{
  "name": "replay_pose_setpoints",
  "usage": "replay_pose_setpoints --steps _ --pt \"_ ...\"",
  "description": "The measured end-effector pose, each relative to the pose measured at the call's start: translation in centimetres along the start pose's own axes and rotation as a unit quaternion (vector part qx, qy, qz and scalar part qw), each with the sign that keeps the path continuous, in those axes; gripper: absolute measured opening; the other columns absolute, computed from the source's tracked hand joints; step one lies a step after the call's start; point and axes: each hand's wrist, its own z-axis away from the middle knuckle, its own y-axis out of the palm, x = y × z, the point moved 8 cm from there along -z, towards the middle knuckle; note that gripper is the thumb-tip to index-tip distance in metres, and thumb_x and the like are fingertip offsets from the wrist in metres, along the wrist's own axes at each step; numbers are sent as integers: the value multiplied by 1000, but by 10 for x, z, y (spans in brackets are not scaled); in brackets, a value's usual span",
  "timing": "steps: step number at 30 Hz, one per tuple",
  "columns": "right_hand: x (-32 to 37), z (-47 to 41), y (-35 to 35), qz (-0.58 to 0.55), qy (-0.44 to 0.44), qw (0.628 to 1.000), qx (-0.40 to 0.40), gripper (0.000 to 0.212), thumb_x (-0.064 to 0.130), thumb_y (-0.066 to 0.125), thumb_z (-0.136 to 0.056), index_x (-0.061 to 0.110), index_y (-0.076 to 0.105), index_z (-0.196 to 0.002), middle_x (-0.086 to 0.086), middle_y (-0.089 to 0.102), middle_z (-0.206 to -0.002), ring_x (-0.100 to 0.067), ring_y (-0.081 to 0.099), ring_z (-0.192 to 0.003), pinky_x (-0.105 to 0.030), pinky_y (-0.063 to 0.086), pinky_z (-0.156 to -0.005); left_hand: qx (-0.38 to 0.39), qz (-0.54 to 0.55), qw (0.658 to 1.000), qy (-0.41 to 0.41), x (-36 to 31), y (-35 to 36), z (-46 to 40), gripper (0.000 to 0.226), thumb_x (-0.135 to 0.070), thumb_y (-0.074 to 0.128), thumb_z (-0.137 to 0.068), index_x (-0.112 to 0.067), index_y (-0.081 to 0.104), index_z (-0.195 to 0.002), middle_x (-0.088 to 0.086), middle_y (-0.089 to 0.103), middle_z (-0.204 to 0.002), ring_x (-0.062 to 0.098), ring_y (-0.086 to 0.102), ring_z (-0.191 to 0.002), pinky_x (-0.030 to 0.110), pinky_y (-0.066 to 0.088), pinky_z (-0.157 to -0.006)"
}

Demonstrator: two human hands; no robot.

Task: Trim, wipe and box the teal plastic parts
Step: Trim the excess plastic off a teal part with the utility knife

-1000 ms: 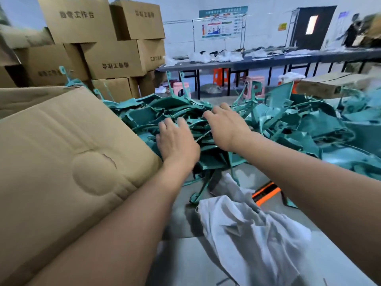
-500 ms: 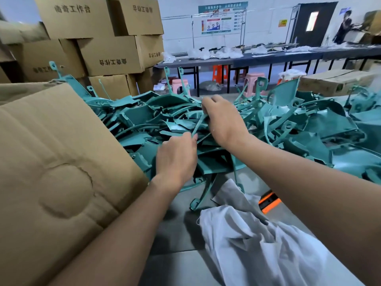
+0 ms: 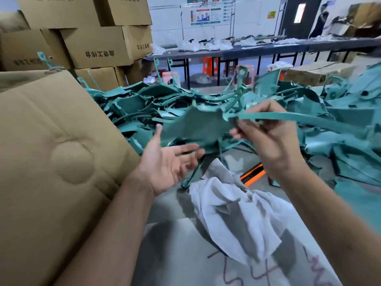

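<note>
The right hand [image 3: 266,139] pinches a thin, curved teal plastic part [image 3: 198,126] above the left hand [image 3: 167,166], whose fingers are spread beneath it. Probably light and springy; best held by its broad panel.

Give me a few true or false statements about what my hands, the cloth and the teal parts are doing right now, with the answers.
1. The right hand grips a teal part. True.
2. The left hand is a closed fist. False: it is open, palm up, under the part.
3. The white cloth is in the left hand. False: it lies on the table.
4. A pile of teal parts lies behind the hands. True.
</note>
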Motion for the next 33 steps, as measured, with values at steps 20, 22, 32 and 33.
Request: replay_pose_setpoints --steps 20,22,32,33 --pt "-106 68 -40 669 73 703 231 54 35 62 -81 36 62 -134 5 53 -110 -23 42 -115 -40 25 -90 -91 67 957 267 64 -22 9 41 -27 64 -89 -13 58 -127 0 71 -78 11 69 -62 21 54 -52" --pt "-100 71 -35 655 60 719 223 49 20 65 -83 28 63 -132 2 45 -108 -26 47 -108 -39 35 -82 -83 70 957 269 58 -23 9 39 -29 63 -89 -15 56 -125 0 69 -77 11 67 -60 20 53 -51" --pt "-65 105 12 391 17 840 375 26 5 75 -84 22 77 -102 15 73 -91 -5 67 -81 -30 53 -73 -119 94 952 266 51 -32 10 34 -28 61 -83 -22 59 -116 1 64 -82 10 63 -60 17 50 -50" --pt "-68 110 15 388 37 831 397 24 7 76 -82 24 79 -100 13 75 -88 -8 68 -78 -31 54 -71 -124 91 953 260 50 -35 11 39 -30 61 -82 -22 56 -120 1 61 -85 9 61 -60 16 48 -49"
